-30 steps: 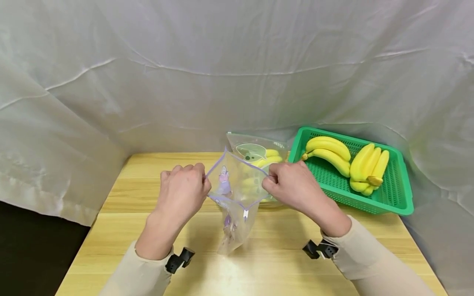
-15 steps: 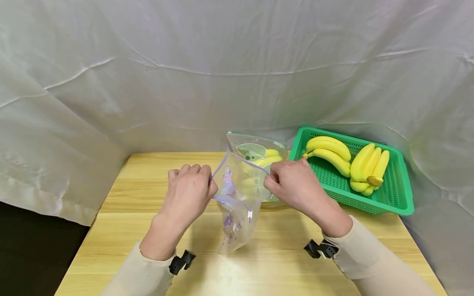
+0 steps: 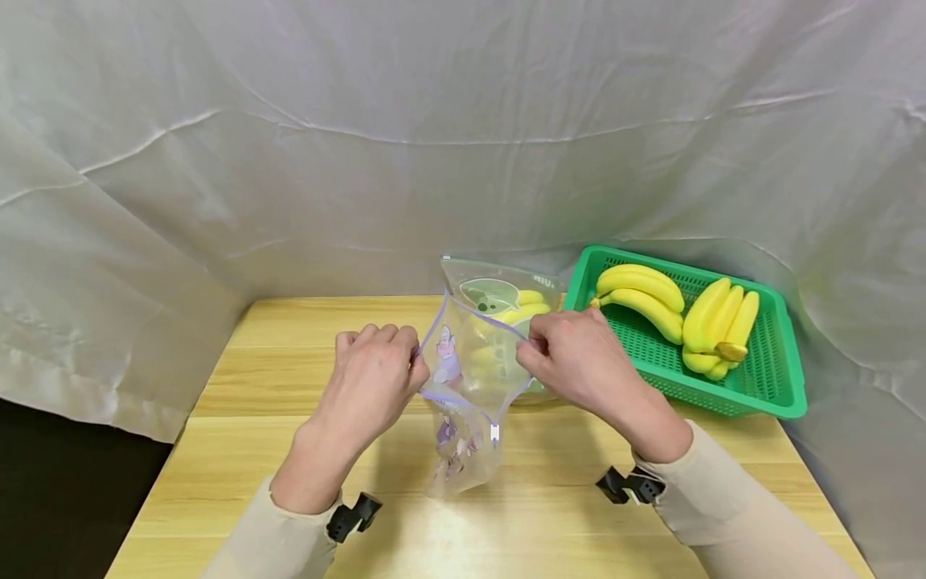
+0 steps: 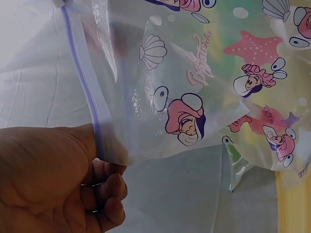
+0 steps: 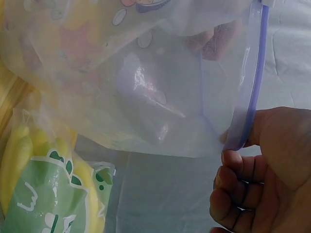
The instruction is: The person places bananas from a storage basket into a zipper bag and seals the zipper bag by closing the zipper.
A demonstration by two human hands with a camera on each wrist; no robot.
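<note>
A clear zip bag (image 3: 466, 458) with a purple rim and a small white slider (image 3: 495, 433) hangs with its mouth spread between both hands. My left hand (image 3: 376, 374) pinches the left side of the rim, other fingers curled below it. On the opposite side, my right hand (image 3: 579, 354) pinches the rim between thumb and fingers. Pink cartoon figures, shells and a starfish are printed on the bag (image 4: 187, 119), as the left wrist view shows. Nothing shows inside it. In the right wrist view, the right fingertips (image 5: 232, 160) lie at the purple edge.
Behind the held bag, a second zip bag (image 3: 470, 277) with a green print contains yellow bananas. A green basket (image 3: 792, 362) at the right holds bunches of bananas (image 3: 644, 301). The wooden table (image 3: 275, 450) meets a grey cloth backdrop (image 3: 362, 201).
My left hand has moved a little to the right, narrowing the bag's mouth. The slider side of the rim has shifted right and down. My right hand has barely moved.
</note>
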